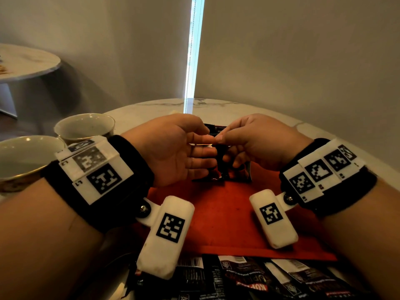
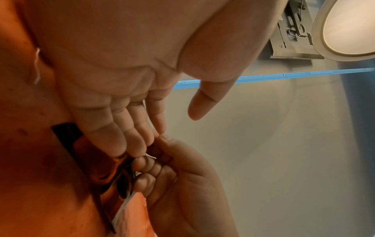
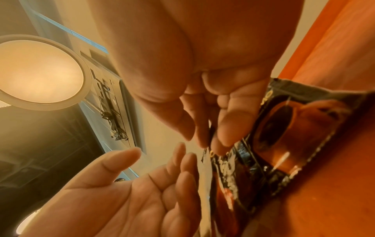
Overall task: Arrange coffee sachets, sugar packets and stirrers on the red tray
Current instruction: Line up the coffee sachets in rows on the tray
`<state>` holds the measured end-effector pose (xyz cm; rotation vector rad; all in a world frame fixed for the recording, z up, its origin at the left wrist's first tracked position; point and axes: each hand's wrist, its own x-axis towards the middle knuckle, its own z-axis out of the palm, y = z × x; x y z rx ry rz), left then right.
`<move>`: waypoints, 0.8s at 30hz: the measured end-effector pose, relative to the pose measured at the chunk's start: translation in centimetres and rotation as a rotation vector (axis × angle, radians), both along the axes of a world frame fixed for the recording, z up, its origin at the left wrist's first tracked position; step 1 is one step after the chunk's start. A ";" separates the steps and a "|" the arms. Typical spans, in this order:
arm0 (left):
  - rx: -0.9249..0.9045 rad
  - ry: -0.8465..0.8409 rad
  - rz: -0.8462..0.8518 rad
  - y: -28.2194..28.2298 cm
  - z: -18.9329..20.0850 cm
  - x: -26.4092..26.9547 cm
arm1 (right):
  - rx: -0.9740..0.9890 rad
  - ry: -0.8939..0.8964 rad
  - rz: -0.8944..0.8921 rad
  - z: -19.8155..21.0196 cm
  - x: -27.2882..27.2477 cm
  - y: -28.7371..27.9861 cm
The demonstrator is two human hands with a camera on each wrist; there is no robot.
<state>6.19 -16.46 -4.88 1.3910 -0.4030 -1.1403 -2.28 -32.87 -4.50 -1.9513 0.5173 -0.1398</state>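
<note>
Right hand [image 1: 249, 144] pinched a coffee sachet [image 1: 225, 169] over the red tray [image 1: 227, 213], left hand [image 1: 173, 148] flat-fingered beside it — loose sachets [image 1: 249, 278] below both wrists remained unplaced.

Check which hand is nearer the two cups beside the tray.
Left. The left hand is over the red tray, on the side where the cups stand; the right hand is farther across, fingers pinching a coffee sachet.

It looks like a home sitting or dining room. A round marble bench [image 1: 238, 109] carries two cups [image 1: 86, 126], and a second marble table [image 1: 28, 61] stands by drawn blinds [image 1: 303, 50].
</note>
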 end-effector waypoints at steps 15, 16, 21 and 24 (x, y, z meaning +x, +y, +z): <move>0.040 0.000 -0.007 -0.3 -0.6 0.0 | -0.051 -0.042 -0.047 0.0 0.0 0.2; 0.039 0.000 -0.004 -0.3 -0.6 0.0 | -0.049 -0.044 -0.047 0.0 0.0 0.2; 0.051 -0.007 0.009 -0.6 -0.8 0.0 | -0.060 -0.051 -0.064 -0.1 0.1 0.1; 0.052 -0.012 0.027 -0.7 -0.8 0.0 | -0.070 -0.044 -0.069 0.0 0.1 -0.2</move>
